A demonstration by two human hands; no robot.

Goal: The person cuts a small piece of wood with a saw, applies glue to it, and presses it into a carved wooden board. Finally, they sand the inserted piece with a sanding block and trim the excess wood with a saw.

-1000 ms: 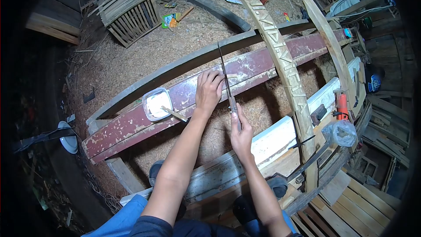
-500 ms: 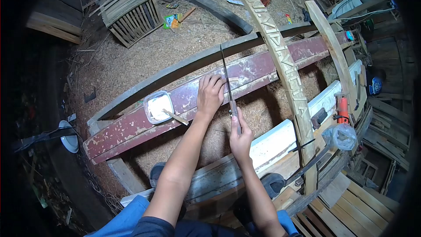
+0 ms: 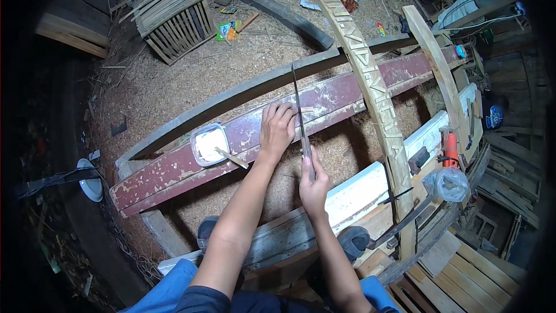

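Saw (image 3: 299,107), tub (image 3: 193,144) on maroon board (image 3: 165,175), crossing carved plank (image 3: 369,71)

Right grip (image 3: 314,182) holds a saw (image 3: 298,99); left grip (image 3: 277,128) rests on red plank (image 3: 159,179).

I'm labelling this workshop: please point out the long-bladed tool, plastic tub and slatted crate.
Long-bladed tool (image 3: 300,119): head view, on the blade.
Plastic tub (image 3: 208,163): head view, near rim.
Slatted crate (image 3: 180,30): head view, slatted side.
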